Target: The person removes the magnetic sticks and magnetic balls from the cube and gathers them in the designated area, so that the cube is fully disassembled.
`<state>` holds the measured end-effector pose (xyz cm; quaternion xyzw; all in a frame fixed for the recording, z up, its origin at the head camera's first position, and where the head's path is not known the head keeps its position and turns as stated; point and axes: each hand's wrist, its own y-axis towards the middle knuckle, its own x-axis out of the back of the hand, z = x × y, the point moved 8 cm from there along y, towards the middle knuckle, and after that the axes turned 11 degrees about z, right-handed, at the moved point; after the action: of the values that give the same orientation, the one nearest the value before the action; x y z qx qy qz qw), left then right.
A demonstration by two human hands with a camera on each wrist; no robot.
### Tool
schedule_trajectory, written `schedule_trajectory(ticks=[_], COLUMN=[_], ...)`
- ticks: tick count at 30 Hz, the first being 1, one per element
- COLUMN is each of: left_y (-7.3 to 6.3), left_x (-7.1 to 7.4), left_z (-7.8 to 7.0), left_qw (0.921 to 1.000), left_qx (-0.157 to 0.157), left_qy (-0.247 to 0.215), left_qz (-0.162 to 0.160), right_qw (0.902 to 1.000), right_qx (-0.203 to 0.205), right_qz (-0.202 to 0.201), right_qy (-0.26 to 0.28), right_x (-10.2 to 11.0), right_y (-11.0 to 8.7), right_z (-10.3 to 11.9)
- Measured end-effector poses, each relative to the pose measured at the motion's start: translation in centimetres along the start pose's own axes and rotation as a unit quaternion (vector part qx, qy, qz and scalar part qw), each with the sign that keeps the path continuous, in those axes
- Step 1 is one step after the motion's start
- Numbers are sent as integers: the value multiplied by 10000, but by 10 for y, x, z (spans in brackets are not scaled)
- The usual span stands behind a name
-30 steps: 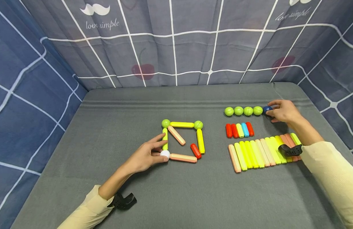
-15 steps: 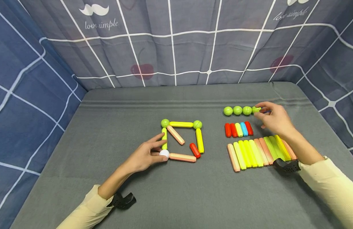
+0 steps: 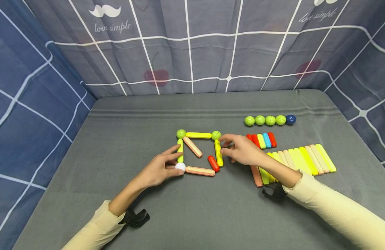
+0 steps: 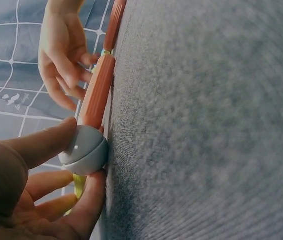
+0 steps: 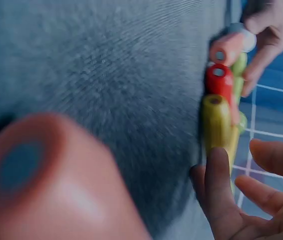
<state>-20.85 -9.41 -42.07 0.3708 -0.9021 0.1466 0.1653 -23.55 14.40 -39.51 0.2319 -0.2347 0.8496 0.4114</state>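
Observation:
My left hand (image 3: 158, 170) pinches a white ball (image 3: 180, 167) at the near left corner of a four-sided outline of sticks and balls, thumb and finger on either side. From that ball a peach stick (image 3: 200, 171) runs right and a yellow-green stick (image 3: 180, 159) runs away from me. Two green balls (image 3: 181, 134) mark the far corners, joined by a yellow stick (image 3: 198, 135). My right hand (image 3: 243, 150) holds nothing, its fingertips right at the outline's right yellow stick (image 5: 215, 120). Inside lie a slanted peach stick (image 3: 192, 147) and a short red stick (image 3: 213, 164).
Behind the right hand, several green balls (image 3: 270, 120) and a blue ball (image 3: 291, 119) form a row. Short coloured sticks (image 3: 266, 140) lie nearer, partly hidden. Below them is a row of long sticks (image 3: 308, 161), which the right forearm crosses. A checked curtain (image 3: 208, 52) hangs behind.
My right hand has left the blue ball, which sits at the row's end, and moved left and nearer to the outline's right side. The left hand stays on the white ball.

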Motion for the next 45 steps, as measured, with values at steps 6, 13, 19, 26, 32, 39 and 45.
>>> schedule_trajectory(ticks=[6,13,19,26,32,39,45], left_y=[0,0,-1,-2,-1,-2,-1], left_x=[0,-1,0,0,-1,-1,-1], left_z=[-1,0,0,-1,-1,-1,-1], left_qw=[10000,9999,10000,10000,10000,10000,10000], left_qx=[-38,-35,-9,6,-42,-10,9], left_qy=[-59,-106,-58,51,36,-60,7], left_qz=[17,28,-1,-33,-19,21,13], right_qw=[9982,9966,9967,9976,9980,9991,9981], right_qx=[-289,-517,-544,-533,-536,-354,-225], right_qz=[3,84,58,221,301,109,-20], right_qy=[-533,-631,-604,-390,-120,196,567], right_x=[-10,-13,-14,-15,-18,-7,11], right_y=[18,22,25,26,19,4,-18], right_z=[2,2,2,3,0,4,1])
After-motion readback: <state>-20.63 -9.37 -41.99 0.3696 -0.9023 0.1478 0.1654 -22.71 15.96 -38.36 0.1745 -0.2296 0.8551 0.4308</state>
